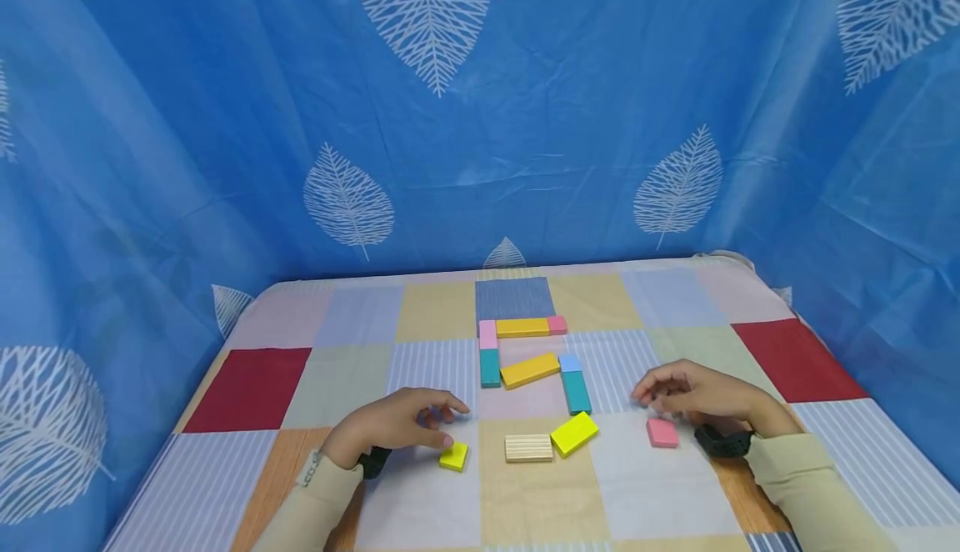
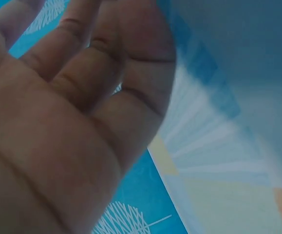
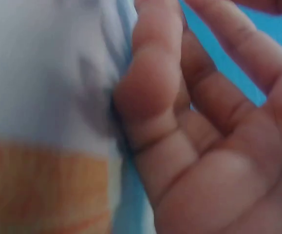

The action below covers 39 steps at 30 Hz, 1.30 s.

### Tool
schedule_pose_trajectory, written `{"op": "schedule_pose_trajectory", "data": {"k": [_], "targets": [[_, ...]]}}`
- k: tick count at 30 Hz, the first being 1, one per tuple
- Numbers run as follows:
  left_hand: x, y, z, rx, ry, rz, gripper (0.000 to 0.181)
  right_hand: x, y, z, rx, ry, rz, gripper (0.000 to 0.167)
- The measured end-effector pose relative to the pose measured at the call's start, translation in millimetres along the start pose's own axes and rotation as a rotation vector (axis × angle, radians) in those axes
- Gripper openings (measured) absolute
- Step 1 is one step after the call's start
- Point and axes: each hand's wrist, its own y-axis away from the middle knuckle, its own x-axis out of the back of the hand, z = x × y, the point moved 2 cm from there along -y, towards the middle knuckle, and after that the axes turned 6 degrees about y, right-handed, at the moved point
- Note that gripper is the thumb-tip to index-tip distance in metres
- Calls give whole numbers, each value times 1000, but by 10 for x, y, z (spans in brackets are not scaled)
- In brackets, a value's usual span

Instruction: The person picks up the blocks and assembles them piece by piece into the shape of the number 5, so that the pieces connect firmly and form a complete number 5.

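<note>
My left hand [image 1: 401, 419] hovers palm down over the left part of the cloth, fingers loosely bent. Its thumb tip is right by a small yellow-green block [image 1: 453, 457]; whether they touch I cannot tell. On the other side, my right hand [image 1: 705, 389] is relaxed above the cloth, just behind a small pink block [image 1: 662, 433]. Between the hands lie a ribbed wooden block [image 1: 528, 449] and a bright yellow block [image 1: 575, 434], nearly touching. Both wrist views show loosely bent fingers, with no block visible in the left palm [image 2: 58, 146] or the right palm [image 3: 228, 185].
Farther back, blocks form an angular outline: an orange-yellow bar [image 1: 522, 328], a pink end block [image 1: 557, 325], a light pink block [image 1: 488, 334], a teal block [image 1: 490, 368], a slanted yellow bar [image 1: 530, 370], a blue block [image 1: 570, 363] and another teal block [image 1: 577, 392]. Blue curtains [image 1: 525, 160] surround the patchwork-covered table [image 1: 420, 519].
</note>
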Motion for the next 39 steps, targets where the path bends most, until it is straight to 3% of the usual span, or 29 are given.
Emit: {"op": "schedule_pose_trajectory", "data": {"k": [7, 11, 19, 32, 39], "targets": [[14, 3, -55, -12, 23, -48, 42, 5, 19, 47, 95, 16, -93, 34], [10, -3, -54, -5, 11, -48, 42, -3, 1, 37, 109, 54, -118, 37], [-4, -10, -45, 3, -3, -13, 35, -20, -18, 15, 84, 144, -106, 37], [-29, -11, -34, 19, -57, 20, 30, -31, -30, 14, 101, 157, -103, 36], [-77, -23, 36, 34, -78, 36, 30, -40, -25, 35, 61, 139, -89, 34]]}}
